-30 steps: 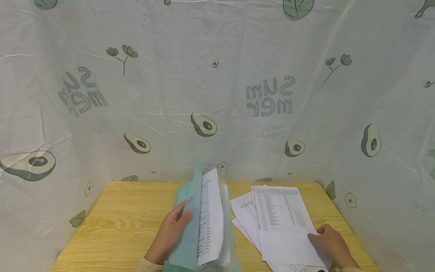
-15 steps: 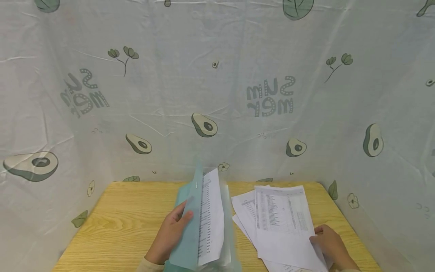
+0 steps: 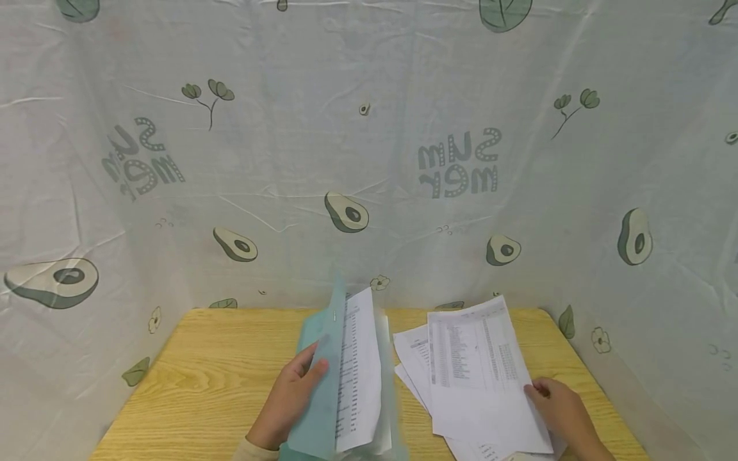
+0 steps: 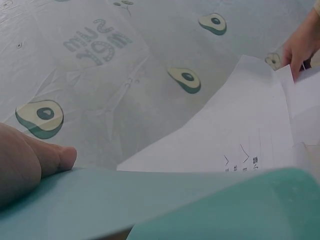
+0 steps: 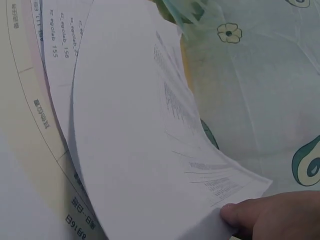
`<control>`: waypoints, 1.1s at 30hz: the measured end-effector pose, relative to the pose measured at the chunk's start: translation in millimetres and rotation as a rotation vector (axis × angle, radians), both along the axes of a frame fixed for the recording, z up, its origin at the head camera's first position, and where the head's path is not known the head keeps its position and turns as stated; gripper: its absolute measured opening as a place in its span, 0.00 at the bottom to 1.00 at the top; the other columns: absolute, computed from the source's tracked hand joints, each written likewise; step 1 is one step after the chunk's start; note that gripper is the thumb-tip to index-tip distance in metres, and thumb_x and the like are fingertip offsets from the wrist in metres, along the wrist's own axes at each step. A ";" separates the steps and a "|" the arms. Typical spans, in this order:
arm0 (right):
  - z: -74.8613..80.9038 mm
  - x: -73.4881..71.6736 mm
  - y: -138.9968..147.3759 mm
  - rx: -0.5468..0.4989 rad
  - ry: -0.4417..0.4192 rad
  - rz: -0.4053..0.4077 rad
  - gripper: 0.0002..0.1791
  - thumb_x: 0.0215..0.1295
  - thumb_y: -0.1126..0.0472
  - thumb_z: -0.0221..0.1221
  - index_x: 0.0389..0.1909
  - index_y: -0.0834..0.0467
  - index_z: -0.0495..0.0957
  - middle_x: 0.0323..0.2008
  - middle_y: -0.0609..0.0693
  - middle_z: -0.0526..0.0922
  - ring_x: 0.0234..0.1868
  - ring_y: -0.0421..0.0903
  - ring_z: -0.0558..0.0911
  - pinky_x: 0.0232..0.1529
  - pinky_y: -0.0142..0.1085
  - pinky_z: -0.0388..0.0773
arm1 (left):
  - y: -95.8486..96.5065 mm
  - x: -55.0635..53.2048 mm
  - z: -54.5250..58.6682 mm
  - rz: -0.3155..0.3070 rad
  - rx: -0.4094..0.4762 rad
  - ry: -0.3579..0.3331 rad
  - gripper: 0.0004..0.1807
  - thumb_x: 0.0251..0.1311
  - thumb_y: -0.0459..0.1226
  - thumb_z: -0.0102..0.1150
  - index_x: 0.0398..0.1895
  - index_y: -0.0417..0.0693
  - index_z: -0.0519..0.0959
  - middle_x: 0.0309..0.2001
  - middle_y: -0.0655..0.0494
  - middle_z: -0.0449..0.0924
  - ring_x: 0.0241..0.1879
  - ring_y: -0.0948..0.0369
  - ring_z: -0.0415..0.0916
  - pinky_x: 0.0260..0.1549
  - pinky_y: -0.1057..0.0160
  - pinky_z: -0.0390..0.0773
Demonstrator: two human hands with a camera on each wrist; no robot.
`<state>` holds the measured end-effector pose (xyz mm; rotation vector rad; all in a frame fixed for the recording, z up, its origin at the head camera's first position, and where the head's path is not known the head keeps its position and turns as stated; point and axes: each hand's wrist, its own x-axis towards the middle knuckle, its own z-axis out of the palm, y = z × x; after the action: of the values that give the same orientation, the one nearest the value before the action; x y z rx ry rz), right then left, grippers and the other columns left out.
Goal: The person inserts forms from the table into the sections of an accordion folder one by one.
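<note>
We have both hands busy over the wood-grain worktop (image 3: 190, 384), and on the left the left hand (image 3: 288, 397) has the raised cover of the teal document folder (image 3: 317, 400) in its grip, thumb lying on the cover's face. The folder sits upper-middle on the worktop, its cover tilted up, and in behind that cover we can read a column of print down the tucked-in page (image 3: 360, 371), which leans inside with its top corner poking up. Across to the right now, and the right hand (image 3: 559, 410) is pinching the right edge of a printed table sheet (image 3: 478, 403), thumb and finger on the paper! That sheet lies to the right of the folder, apart from it, tilted a little, its table of rows filling the upper part and plain white below. Beneath it we spot the fanned loose papers (image 3: 412, 349), their corners showing on the left. The right wrist view gives us the held sheet bowing in a curve, with a cream form (image 5: 30, 145) bearing printed characters off to its left. And behind it all hangs the pale curtain (image 3: 288, 147), dotted with avocados, flowers and mirrored "summer" lettering.
</note>
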<state>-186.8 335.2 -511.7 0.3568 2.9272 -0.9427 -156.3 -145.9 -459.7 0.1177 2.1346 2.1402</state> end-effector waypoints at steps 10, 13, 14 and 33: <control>-7.0 3.2 -10.6 -0.220 -0.012 -0.017 0.24 0.75 0.59 0.56 0.56 0.78 0.73 0.36 0.58 0.85 0.34 0.48 0.83 0.32 0.40 0.78 | 0.7 2.2 1.6 0.007 -0.011 -0.005 0.32 0.79 0.43 0.51 0.80 0.45 0.60 0.70 0.37 0.70 0.50 0.52 0.82 0.40 0.54 0.86; -12.2 2.5 -14.7 -0.296 -0.061 -0.039 0.31 0.73 0.54 0.60 0.59 0.79 0.71 0.36 0.56 0.86 0.33 0.47 0.83 0.32 0.40 0.79 | 0.8 2.5 1.6 0.009 -0.012 -0.005 0.31 0.79 0.43 0.51 0.80 0.45 0.60 0.70 0.38 0.70 0.50 0.52 0.82 0.40 0.54 0.86; -13.3 2.3 -16.0 -0.307 -0.075 -0.042 0.33 0.72 0.52 0.61 0.60 0.80 0.71 0.36 0.56 0.87 0.33 0.47 0.83 0.33 0.40 0.79 | 0.9 2.6 1.4 0.009 -0.012 -0.004 0.31 0.79 0.43 0.51 0.80 0.45 0.60 0.70 0.38 0.70 0.50 0.52 0.82 0.40 0.54 0.86; -8.2 2.2 -10.2 -0.279 -0.030 -0.046 0.41 0.79 0.40 0.51 0.62 0.80 0.71 0.36 0.55 0.87 0.33 0.46 0.81 0.32 0.39 0.77 | -0.5 1.9 -3.4 0.010 -0.009 -0.003 0.32 0.78 0.45 0.53 0.80 0.46 0.61 0.69 0.38 0.72 0.50 0.51 0.82 0.40 0.54 0.86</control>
<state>-184.6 324.9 -519.9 0.4193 2.7184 -1.3173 -154.3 -146.5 -463.0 0.1032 2.1477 2.1340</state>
